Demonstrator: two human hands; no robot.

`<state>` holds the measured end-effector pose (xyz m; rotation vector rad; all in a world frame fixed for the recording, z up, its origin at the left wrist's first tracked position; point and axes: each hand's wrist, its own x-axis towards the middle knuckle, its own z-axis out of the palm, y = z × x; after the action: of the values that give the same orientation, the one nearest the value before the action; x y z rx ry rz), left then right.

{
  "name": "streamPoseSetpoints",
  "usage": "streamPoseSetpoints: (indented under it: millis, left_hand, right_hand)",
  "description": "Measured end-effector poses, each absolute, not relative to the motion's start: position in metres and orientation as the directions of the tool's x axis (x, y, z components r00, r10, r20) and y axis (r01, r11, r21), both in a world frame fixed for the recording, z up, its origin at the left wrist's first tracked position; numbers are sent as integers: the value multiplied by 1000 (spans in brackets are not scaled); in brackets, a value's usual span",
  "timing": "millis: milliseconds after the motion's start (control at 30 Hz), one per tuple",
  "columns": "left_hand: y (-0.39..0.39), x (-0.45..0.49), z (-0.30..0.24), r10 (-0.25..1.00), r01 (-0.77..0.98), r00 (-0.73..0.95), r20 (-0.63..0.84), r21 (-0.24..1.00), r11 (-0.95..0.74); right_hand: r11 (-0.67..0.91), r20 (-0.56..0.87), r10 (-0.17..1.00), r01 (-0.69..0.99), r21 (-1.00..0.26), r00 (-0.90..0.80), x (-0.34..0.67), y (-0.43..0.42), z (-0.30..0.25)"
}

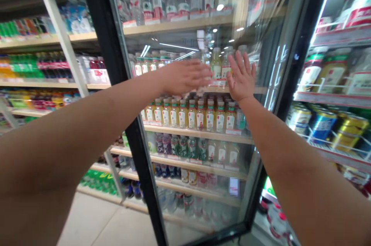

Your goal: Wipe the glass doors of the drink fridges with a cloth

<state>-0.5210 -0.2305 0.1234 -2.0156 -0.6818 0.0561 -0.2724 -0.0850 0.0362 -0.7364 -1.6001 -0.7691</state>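
Note:
A glass cooler door (185, 168) with a black frame stands swung open in front of me. My left hand (185, 76) lies flat against the glass, fingers stretched out to the right. My right hand (241, 76) is open too, fingers spread and pointing up, palm on or just at the glass beside the left hand. Neither hand holds anything. Through the glass I see wooden shelves with rows of drink bottles (191, 114), yellow ones with green caps at hand height.
The open cooler interior (336, 99) at the right holds cans and bottles on wire racks. Store shelves (43, 80) with coloured bottles run along the left. A pale tiled floor (98, 223) shows at the lower left.

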Motion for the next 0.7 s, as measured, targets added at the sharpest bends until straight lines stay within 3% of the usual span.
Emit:
streamPoseSetpoints:
  millis: [100, 167, 200, 267, 333, 367, 433, 500, 567, 633, 700]
  left_hand:
    - [-239, -523, 134, 364, 737, 643, 674, -674, -55]
    - [-241, -518, 127, 320, 797, 561, 763, -602, 38]
    - [-241, -515, 120, 362, 759, 602, 712, -651, 18]
    - [-240, -508, 108, 514, 536, 765, 388, -826, -175]
    - [-242, -506, 109, 580, 334, 812, 62, -865, -375]
    - [-245, -507, 116, 594, 326, 804, 33, -860, -393]
    - [-251, -513, 137, 590, 480, 766, 254, -837, -263]
    - [-258, -521, 155, 456, 742, 609, 648, -670, -39]
    - [-261, -525, 156, 324, 869, 443, 836, -489, 72]
    - [-262, -524, 144, 381, 829, 507, 773, -559, 31]
    - [-262, -522, 132, 551, 640, 692, 466, -749, -170]
  right_hand:
    - [605, 988, 65, 793, 75, -143, -272, -86, 36]
    - [611, 987, 71, 789, 70, -143, -271, -87, 36]
    - [613, 988, 67, 787, 70, -140, -271, -87, 36]
    - [618, 989, 57, 782, 74, -138, -271, -86, 36]
    - [624, 990, 53, 778, 67, -128, -272, -86, 35]
    - [627, 990, 56, 776, 63, -126, -271, -86, 35]
    - [634, 990, 61, 771, 58, -125, -271, -86, 35]
    - [640, 990, 50, 765, 69, -131, -270, -87, 35]
    - [640, 990, 41, 764, 77, -135, -269, -88, 35]
    - [639, 990, 43, 766, 79, -138, -268, -89, 35]
    - [643, 989, 47, 762, 80, -144, -267, -89, 35]
